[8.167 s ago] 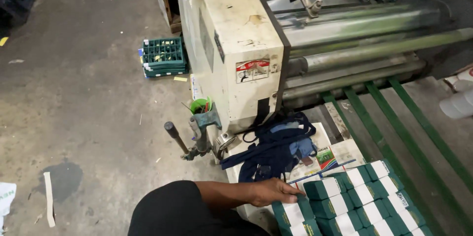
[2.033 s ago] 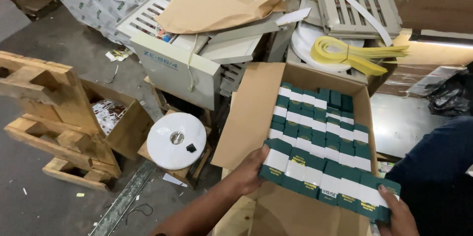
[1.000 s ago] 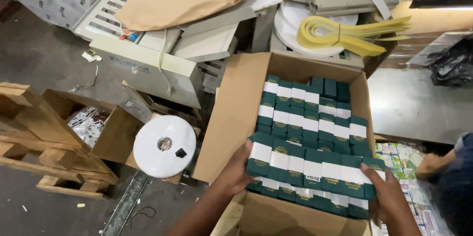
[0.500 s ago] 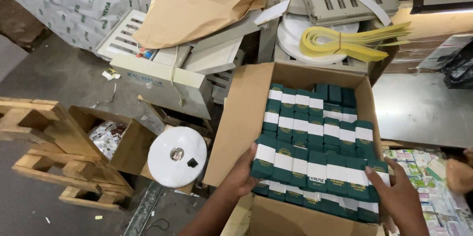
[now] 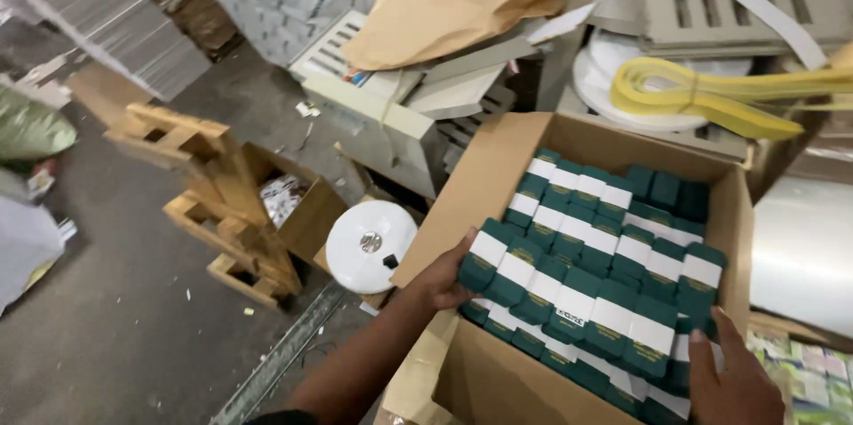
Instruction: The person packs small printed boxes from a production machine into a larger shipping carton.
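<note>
Over the near edge of the cardboard box [image 5: 498, 185], both hands clasp a block of green-and-white packets [image 5: 577, 309] between them, the left hand [image 5: 442, 278] cupping its left end, the right hand [image 5: 733, 381] spread against its right corner.

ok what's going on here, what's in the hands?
A person holds a block of green-and-white packs over an open cardboard box, left hand on its near-left edge, right hand at its right end. More of the same packs already sit in the box. Beside the box stand a white round reel and a wooden pallet on the floor.
</note>
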